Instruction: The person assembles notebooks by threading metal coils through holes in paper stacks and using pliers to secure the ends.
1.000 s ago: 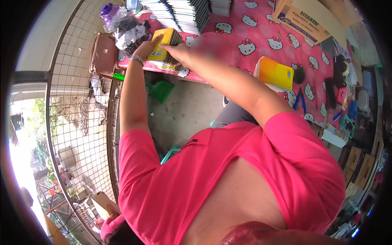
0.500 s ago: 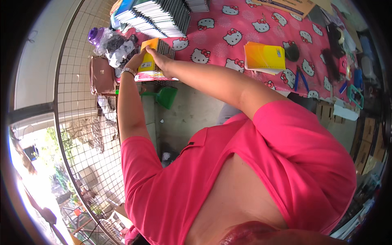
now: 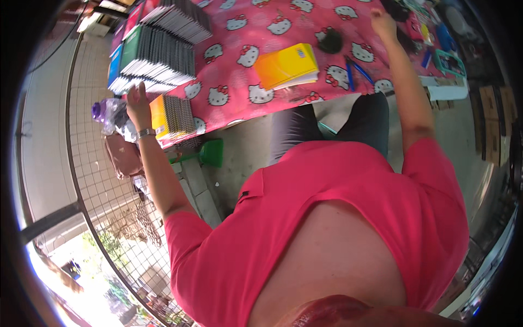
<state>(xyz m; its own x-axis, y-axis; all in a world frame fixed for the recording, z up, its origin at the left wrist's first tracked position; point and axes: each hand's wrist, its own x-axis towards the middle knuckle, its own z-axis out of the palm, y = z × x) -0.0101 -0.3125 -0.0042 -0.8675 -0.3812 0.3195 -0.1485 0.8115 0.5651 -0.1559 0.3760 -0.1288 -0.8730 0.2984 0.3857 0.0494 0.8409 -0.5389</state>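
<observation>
At the table's left edge my left hand (image 3: 138, 108) is open, fingers spread upward. It is beside a stack of yellow spiral notebooks (image 3: 173, 115) and just in front of a taller stack of spiral-bound books with green and blue covers (image 3: 155, 57). My right arm stretches far over the table's right side. My right hand (image 3: 383, 25) is near a dark object at the far edge; its fingers look bent and are blurred, so I cannot make out anything in them. Between my arms lies a small pile of yellow-orange notebooks (image 3: 289, 66).
A pink cat-patterned cloth (image 3: 234, 101) covers the table. Blue-handled pliers (image 3: 357, 73) and a dark round item (image 3: 330, 41) lie right of centre. A purple-capped bottle (image 3: 99, 110), a brown bag (image 3: 121, 155) and wire mesh stand left. A green dustpan (image 3: 211, 153) is below the edge.
Both hands have come off the yellow notebook stack at the left. My right hand has swung far across to the right; my left hand has stayed near the stack. The view has shifted right.
</observation>
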